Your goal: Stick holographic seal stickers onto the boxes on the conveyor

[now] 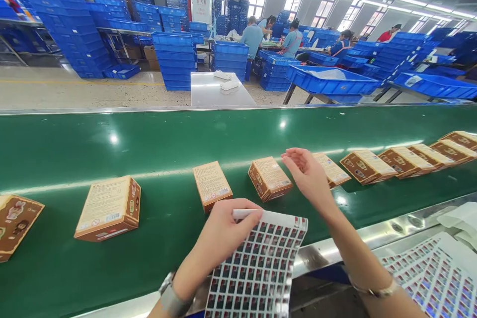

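Note:
My left hand (233, 231) pinches the folded top edge of a sheet of stickers (261, 268), printed in rows of small dark and red squares. The sheet hangs down toward me over the belt's near edge. Over the belt, my right hand (307, 174) has its fingers stretched out and the thumb apart, with nothing visible in them. Just left of its fingertips lies a brown and cream printed box (271, 176). Another such box (213, 184) lies behind my left hand, its lower corner partly covered. A third box (331, 169) is partly hidden by my right hand.
The green conveyor belt (160, 248) runs across the view, with more boxes (110, 206) at left and several in a row at right. More sticker sheets (436, 273) lie at lower right. Beyond stand a white table (208, 92), stacked blue crates (173, 62) and several seated people.

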The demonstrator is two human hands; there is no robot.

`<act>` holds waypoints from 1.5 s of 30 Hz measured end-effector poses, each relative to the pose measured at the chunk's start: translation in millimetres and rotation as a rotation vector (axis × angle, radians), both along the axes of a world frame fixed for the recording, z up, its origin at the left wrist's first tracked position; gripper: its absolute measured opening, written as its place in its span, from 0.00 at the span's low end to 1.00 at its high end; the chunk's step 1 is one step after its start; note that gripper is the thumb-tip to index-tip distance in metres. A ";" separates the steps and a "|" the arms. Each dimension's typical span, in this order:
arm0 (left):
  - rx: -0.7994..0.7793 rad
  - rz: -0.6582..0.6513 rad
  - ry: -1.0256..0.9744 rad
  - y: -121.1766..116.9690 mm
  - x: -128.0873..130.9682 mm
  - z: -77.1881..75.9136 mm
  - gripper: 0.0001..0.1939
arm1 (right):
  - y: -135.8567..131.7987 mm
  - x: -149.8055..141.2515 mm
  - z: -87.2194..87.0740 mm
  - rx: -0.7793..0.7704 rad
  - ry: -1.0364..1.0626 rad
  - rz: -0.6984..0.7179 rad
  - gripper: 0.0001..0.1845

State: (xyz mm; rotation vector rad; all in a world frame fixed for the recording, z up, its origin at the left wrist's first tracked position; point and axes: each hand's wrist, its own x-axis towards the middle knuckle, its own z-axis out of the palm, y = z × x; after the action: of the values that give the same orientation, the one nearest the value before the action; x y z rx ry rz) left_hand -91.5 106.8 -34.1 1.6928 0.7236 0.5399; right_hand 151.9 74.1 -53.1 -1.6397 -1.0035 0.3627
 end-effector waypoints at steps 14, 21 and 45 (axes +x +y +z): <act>0.951 0.211 0.163 -10.9 -70.2 23.3 0.11 | -50.2 -112.4 38.6 -0.069 -0.145 0.579 0.15; 0.695 0.101 0.209 -19.4 -75.6 16.8 0.06 | -48.1 -118.9 46.4 -0.088 -0.267 0.681 0.15; 0.672 -0.268 0.353 23.7 -48.5 -12.4 0.09 | 42.8 -94.8 -26.1 -0.078 0.518 0.065 0.23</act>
State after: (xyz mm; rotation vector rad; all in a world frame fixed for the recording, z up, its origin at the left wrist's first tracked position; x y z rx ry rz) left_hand -140.0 130.5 -46.5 2.5138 0.5747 0.3071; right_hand 57.1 116.9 -79.2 -1.4728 -0.6543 0.8310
